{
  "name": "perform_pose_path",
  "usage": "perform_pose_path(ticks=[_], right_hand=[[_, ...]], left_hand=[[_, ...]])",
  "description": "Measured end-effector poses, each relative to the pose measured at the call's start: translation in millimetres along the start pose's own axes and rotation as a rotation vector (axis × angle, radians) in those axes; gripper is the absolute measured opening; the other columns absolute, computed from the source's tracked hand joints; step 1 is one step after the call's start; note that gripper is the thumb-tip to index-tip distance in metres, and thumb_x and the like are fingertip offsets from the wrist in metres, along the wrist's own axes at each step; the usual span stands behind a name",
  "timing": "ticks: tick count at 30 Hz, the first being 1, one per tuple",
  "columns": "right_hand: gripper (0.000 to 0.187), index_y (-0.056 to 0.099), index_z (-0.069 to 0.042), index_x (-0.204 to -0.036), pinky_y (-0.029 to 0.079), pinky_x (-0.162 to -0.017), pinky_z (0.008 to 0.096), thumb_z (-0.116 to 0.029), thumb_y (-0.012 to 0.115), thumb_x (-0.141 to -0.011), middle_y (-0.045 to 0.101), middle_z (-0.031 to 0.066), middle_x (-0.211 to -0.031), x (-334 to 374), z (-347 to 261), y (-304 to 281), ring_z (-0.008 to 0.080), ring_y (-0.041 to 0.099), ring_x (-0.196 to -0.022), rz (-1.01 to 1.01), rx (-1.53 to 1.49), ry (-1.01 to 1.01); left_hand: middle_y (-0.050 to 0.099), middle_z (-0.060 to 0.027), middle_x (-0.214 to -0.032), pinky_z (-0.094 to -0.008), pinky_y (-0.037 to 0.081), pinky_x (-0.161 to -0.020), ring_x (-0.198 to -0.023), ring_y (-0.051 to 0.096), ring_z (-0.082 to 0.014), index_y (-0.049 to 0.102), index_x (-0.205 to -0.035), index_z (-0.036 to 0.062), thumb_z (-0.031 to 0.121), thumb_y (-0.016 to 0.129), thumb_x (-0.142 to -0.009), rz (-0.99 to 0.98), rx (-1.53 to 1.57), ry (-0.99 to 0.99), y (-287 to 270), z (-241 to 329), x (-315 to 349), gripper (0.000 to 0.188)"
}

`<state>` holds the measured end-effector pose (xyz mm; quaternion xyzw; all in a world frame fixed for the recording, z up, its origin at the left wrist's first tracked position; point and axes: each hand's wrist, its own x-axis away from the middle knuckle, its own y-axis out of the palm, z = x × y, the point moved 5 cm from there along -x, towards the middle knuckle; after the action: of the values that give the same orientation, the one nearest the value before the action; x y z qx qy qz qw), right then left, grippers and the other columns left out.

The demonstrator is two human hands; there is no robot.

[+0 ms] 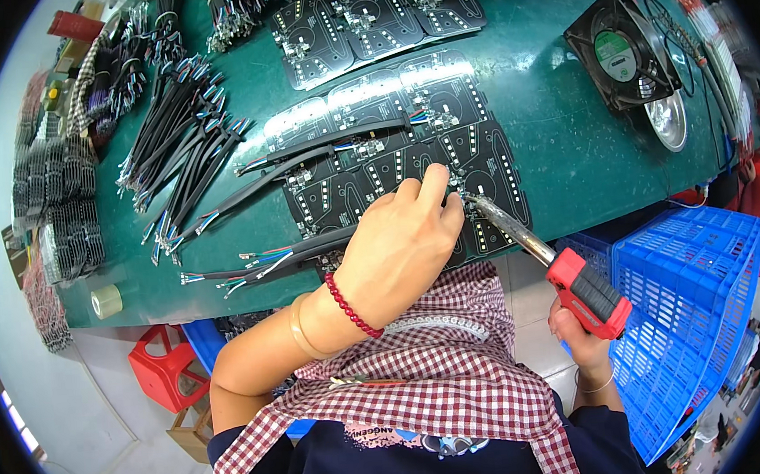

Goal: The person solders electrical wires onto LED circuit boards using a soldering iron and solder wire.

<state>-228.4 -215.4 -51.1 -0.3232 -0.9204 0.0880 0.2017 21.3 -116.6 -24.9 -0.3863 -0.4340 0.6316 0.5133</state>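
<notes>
My right hand (578, 336) grips a red and black soldering gun (588, 293). Its metal tip meets a black circuit board panel (493, 185) right beside my left fingertips. My left hand (406, 226) is closed in a pinch over the panel, on a black-sleeved cable (297, 250) that runs under the palm; the pinched wire ends are hidden. Two more sleeved cables (329, 139) lie across the boards with coloured wire ends at the pads. Behind is another panel of black boards (373, 17).
Loose sleeved cables (183, 132) lie to the left on the green table (559, 150), near stacked boards (55, 189) and a tape roll (107, 301). A black fan (618, 53) and a shiny dish (667, 122) sit at right. Blue crates (684, 304) and a red stool (167, 366) stand below.
</notes>
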Motion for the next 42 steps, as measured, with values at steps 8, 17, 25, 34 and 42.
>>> perform_pose_path(ticks=[8,17,25,34,42], right_hand=[[0.039,0.051,0.006,-0.116,0.038,-0.046,0.0245,-0.021,0.061,-0.090,0.052,0.0058,-0.060,-1.5,-3.5,-3.3,0.0099,0.044,-0.046,0.051,-0.197,-0.003],[0.036,0.053,0.005,-0.110,0.038,-0.046,0.0256,-0.023,0.062,-0.090,0.052,0.0061,-0.059,-6.5,-9.0,-1.3,0.0107,0.045,-0.046,-0.006,-0.203,0.026],[0.030,0.052,0.003,-0.104,0.039,-0.045,0.0259,-0.022,0.061,-0.089,0.052,0.0069,-0.058,-12.5,-8.7,-4.2,0.0112,0.046,-0.046,-0.021,-0.216,0.067],[0.026,0.055,0.003,-0.099,0.038,-0.040,0.0237,-0.019,0.060,-0.086,0.052,0.0073,-0.055,-44.0,-32.4,-10.5,0.0093,0.043,-0.039,-0.021,-0.520,0.276],[0.023,0.053,0.002,-0.092,0.039,-0.039,0.0246,-0.019,0.060,-0.086,0.051,0.0075,-0.053,-48.5,-31.4,-11.1,0.0092,0.042,-0.038,-0.066,-0.558,0.244]], left_hand=[[0.046,-0.0120,-0.094,-0.0335,0.051,-0.063,-0.077,0.058,-0.0220,0.064,-0.109,0.0027,0.006,0.059,-0.078,0.003,0.003,-0.004,0.9,-0.2,0.7,0.031],[0.045,-0.0119,-0.093,-0.0339,0.051,-0.063,-0.077,0.058,-0.0218,0.062,-0.111,0.0019,0.004,0.058,-0.080,0.014,0.013,-0.020,1.8,-0.3,3.5,0.031],[0.044,-0.0115,-0.093,-0.0331,0.051,-0.062,-0.076,0.057,-0.0211,0.060,-0.114,-0.0016,0.004,0.058,-0.080,0.030,-0.027,-0.016,5.6,4.0,6.9,0.034],[0.045,-0.0115,-0.091,-0.0338,0.051,-0.062,-0.076,0.056,-0.0225,0.061,-0.115,-0.0011,0.001,0.058,-0.081,0.059,0.027,0.005,6.7,-0.1,12.1,0.034],[0.044,-0.0114,-0.090,-0.0343,0.051,-0.060,-0.075,0.058,-0.0224,0.062,-0.113,0.0011,-0.002,0.059,-0.080,0.097,0.079,0.003,7.0,-1.1,14.7,0.033]])
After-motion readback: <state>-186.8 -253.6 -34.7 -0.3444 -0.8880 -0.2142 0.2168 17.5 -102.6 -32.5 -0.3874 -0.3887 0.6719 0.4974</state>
